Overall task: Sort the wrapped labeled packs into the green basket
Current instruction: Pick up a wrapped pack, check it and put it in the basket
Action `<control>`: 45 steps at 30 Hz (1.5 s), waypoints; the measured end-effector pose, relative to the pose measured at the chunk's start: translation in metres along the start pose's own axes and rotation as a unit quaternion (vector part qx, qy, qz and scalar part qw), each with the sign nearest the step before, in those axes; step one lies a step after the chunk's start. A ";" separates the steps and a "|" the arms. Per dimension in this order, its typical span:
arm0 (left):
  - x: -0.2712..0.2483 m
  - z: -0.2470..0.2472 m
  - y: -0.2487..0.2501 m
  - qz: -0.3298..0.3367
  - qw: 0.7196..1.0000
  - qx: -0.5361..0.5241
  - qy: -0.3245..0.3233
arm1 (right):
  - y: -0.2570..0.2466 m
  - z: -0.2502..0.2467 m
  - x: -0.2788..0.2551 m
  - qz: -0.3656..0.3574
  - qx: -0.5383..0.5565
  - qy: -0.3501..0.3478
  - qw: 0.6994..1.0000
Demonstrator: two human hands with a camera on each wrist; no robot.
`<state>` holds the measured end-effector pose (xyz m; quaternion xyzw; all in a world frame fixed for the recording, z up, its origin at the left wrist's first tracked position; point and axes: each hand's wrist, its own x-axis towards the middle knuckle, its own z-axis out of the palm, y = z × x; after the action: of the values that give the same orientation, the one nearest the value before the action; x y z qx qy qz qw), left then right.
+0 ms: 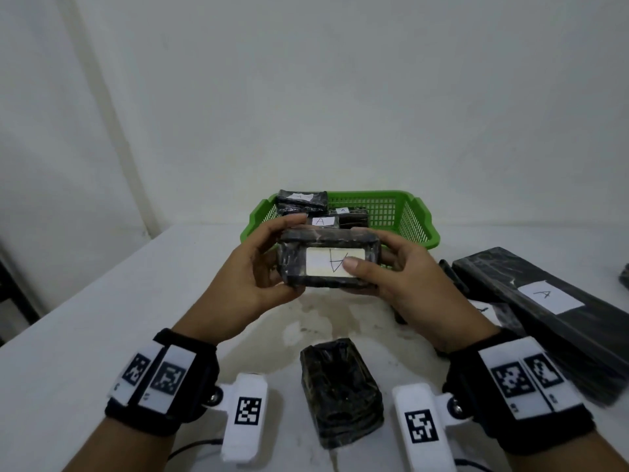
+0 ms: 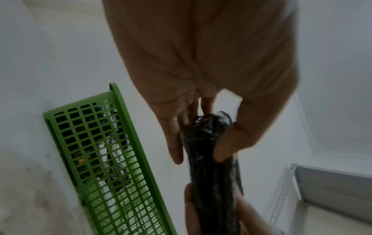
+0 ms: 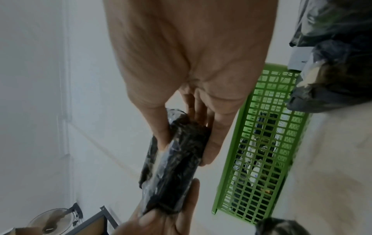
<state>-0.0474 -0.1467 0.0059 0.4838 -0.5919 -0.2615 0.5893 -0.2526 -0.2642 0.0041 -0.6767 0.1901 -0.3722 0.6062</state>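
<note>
Both hands hold one black wrapped pack [image 1: 328, 258] above the table, its white label turned toward me. My left hand [image 1: 258, 264] grips its left end; my right hand [image 1: 384, 267] grips the right end, thumb on the label. The wrist views show the pack [image 2: 209, 152] [image 3: 179, 160] edge-on between thumb and fingers. Just behind the pack stands the green basket [image 1: 408, 216] with several labeled packs [image 1: 301, 201] inside. Another black pack [image 1: 340, 391] lies on the table between my wrists, no label showing.
A long black wrapped pack [image 1: 544, 301] with an A label lies at the right, over other dark packs. The white table [image 1: 102, 335] meets a white wall behind the basket. The green basket's mesh wall [image 2: 100, 159] [image 3: 261, 143] shows in both wrist views.
</note>
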 end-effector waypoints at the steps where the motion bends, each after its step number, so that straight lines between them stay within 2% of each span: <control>1: -0.001 0.001 0.000 -0.010 1.000 -0.018 -0.015 | 0.001 0.000 0.001 -0.006 -0.011 0.016 1.000; 5: 0.000 0.006 -0.004 -0.046 0.998 -0.041 -0.020 | 0.004 -0.005 0.004 -0.016 -0.026 0.053 0.998; 8: 0.001 0.011 -0.006 -0.065 0.996 -0.055 -0.023 | 0.006 -0.007 0.005 -0.018 -0.039 0.050 0.998; 12: 0.004 0.013 -0.007 -0.054 0.997 -0.006 0.057 | 0.006 -0.002 0.003 -0.027 -0.041 0.031 0.998; 17: 0.003 0.012 -0.006 -0.065 0.996 -0.007 0.059 | 0.012 0.002 0.005 -0.047 -0.050 0.052 0.996; 22: 0.004 0.005 -0.005 -0.064 0.993 -0.030 0.096 | 0.014 -0.001 0.006 -0.027 -0.048 0.010 0.998; 25: 0.004 0.002 -0.004 -0.071 0.995 -0.031 0.068 | 0.014 -0.003 0.007 -0.030 -0.051 0.023 0.998; 28: 0.004 0.003 -0.004 -0.052 0.996 0.020 0.067 | 0.013 -0.004 0.005 -0.038 -0.053 0.018 0.998; 34: 0.003 0.004 -0.004 -0.012 0.997 0.043 0.070 | 0.011 -0.004 0.004 -0.082 -0.081 0.031 0.993; 37: 0.004 0.003 -0.007 0.020 0.995 0.050 0.083 | 0.012 -0.008 0.005 -0.028 -0.091 -0.011 0.995; 40: 0.004 0.002 -0.006 0.029 0.995 0.059 0.069 | 0.016 -0.006 0.008 0.040 -0.002 -0.032 0.999; 42: 0.003 0.003 -0.004 0.016 0.998 0.054 0.038 | 0.016 -0.004 0.009 0.045 0.057 -0.007 0.997; 45: 0.001 0.004 -0.004 -0.048 0.999 -0.003 -0.006 | 0.017 -0.007 0.010 0.013 0.050 0.017 0.999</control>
<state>-0.0502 -0.1504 0.0021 0.5085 -0.5704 -0.2940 0.5741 -0.2474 -0.2796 -0.0096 -0.6370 0.1902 -0.3844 0.6406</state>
